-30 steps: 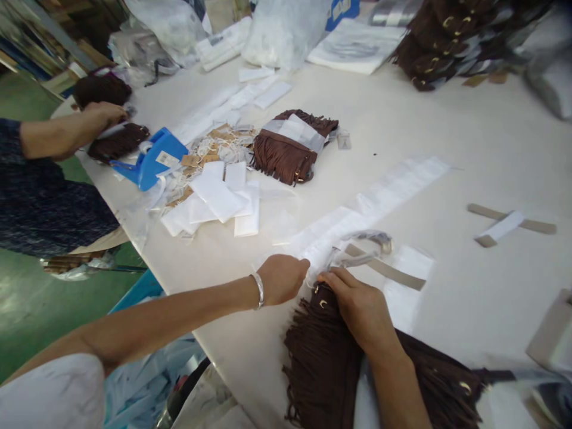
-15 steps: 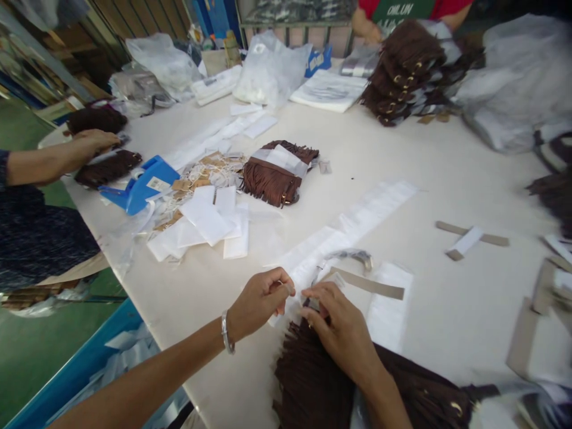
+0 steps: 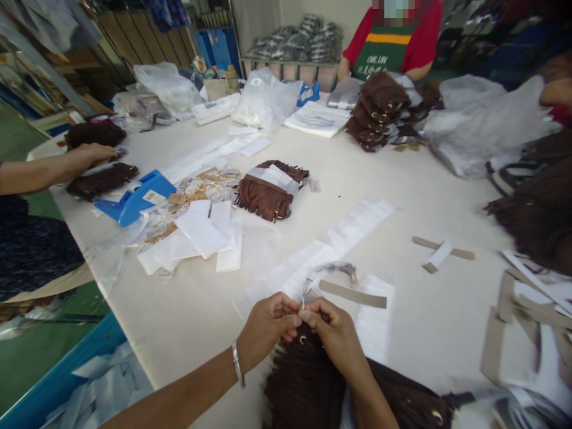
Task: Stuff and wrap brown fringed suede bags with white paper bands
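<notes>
My left hand (image 3: 267, 325) and my right hand (image 3: 336, 337) meet fingertip to fingertip at the near table edge, both pinched on the top of a brown fringed bag (image 3: 308, 387) by its small gold ring. The bag lies under my wrists and runs off to the lower right. A plastic-wrapped strap (image 3: 333, 271) curves just beyond my fingers, next to a grey card strip (image 3: 353, 294) on a white paper sheet (image 3: 378, 322).
A white table (image 3: 420, 196) carries a second fringed bag (image 3: 270, 192), loose white slips (image 3: 201, 235), string tags (image 3: 196, 189), a blue tool (image 3: 134, 199) and stacked brown bags (image 3: 379, 110). Another person's hand (image 3: 92, 155) works at the left; someone in red (image 3: 388, 42) stands behind.
My hands have drawn together until the fingertips touch over the bag's ring. My head has tipped up, bringing the far side of the table and the person in red into sight.
</notes>
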Motion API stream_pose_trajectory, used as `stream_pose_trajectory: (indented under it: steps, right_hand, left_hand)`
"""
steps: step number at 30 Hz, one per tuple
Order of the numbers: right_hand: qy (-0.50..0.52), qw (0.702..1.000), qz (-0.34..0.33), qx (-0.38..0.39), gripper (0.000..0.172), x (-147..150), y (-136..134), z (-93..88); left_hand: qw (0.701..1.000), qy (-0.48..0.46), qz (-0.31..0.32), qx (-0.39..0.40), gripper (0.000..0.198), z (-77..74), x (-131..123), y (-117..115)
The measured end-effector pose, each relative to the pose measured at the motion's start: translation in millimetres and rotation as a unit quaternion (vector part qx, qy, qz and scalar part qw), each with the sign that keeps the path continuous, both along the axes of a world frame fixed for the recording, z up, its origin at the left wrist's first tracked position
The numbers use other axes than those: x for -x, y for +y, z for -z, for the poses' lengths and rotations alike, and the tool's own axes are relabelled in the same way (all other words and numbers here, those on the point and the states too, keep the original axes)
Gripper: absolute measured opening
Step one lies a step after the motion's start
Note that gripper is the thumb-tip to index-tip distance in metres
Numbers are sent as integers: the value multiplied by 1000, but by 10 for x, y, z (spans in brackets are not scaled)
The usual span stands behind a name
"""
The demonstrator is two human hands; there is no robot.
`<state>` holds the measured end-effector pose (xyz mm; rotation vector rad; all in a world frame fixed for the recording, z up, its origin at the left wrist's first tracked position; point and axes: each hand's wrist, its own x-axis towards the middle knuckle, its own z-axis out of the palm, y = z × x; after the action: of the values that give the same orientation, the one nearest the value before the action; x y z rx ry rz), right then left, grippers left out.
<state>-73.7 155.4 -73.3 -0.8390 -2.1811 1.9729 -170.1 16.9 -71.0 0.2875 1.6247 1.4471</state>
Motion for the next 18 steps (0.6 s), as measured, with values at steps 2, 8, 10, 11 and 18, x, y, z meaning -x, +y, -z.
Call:
stream_pose_trajectory:
  steps: [2,8,10,11,18]
  right_hand:
    - [-1,1000,-3,5,21,1,1,9]
    - [7,1000,-6,-25,21,-3,-12,-18]
    - [6,999,-4,-37,21,-8,-17,-30]
    - [3,999,-3,-45,22,-10,-17,-32]
    - [-3,975,-27,-219,17,-4,-32,58]
  left_hand:
    - [1000,9,-9,9,25,-5,16,25]
    - [999,22,-21,43,21,-27,40,44]
    - [998,23,-32,46,20,-26,36,20]
    - [998,18,-42,42,19,-29,36,3]
    - [975,-196,13,-104,15,-54,117,-133]
